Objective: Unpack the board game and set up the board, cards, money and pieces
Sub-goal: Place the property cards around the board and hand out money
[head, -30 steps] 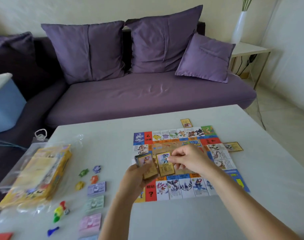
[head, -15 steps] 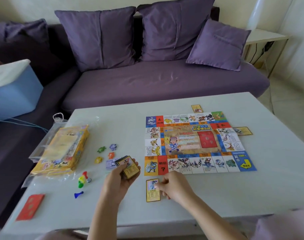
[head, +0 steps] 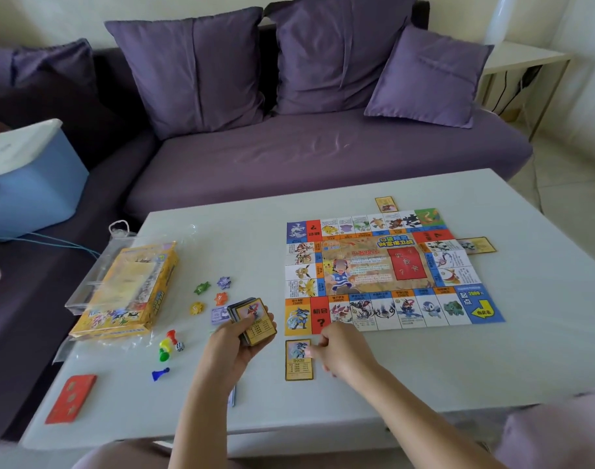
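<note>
While the left hand (head: 233,348) clamps curled fingers round the deck (head: 252,318), the right hand (head: 341,350) pinches the right edge of one card (head: 297,362) (flat on the table (head: 441,377)) just beside the near-left corner of the board (head: 390,272).

Left hand (head: 236,336) grips a gold-bordered card stack (head: 253,318); right hand (head: 340,346) pinches a lone gold-bordered card (head: 298,362) at the colourful paper board's (head: 390,272) seven o'clock.
</note>
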A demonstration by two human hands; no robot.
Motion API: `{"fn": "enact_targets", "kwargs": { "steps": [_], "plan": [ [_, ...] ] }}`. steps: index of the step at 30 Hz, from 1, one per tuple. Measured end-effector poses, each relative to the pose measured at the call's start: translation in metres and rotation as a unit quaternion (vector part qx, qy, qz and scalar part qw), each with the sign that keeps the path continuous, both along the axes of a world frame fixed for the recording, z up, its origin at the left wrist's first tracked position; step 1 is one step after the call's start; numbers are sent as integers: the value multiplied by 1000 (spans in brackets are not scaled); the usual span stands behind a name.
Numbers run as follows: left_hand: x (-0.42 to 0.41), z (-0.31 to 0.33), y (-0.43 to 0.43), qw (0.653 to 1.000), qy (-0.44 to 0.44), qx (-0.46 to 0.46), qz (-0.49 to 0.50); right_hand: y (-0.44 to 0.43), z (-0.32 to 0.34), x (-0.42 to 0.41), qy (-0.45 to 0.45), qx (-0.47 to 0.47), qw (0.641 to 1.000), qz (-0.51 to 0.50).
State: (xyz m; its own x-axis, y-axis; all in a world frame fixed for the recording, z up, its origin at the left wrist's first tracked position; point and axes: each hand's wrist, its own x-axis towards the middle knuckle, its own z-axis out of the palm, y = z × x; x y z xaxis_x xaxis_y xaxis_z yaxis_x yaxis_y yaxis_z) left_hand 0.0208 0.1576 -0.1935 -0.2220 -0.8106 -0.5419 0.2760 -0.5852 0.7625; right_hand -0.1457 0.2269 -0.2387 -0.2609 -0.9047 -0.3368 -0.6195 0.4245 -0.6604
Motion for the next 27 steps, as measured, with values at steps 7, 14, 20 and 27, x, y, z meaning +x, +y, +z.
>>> {"fn": "enact_targets", "kwargs": {
  "steps": [7,14,20,27],
  "plan": [
    [-3,0,1,1000,-11,-5,-16,1,3,1,-38,5,999,-17],
    [-8,1,4,999,-8,-7,-33,2,4,1,-39,-3,999,-26],
    [-9,0,6,998,-16,-28,-55,7,9,-4,-112,-33,993,-24],
    [-27,-4,21,977,-115,-98,-150,26,31,-19,-309,-139,939,-63]
  ]
}}
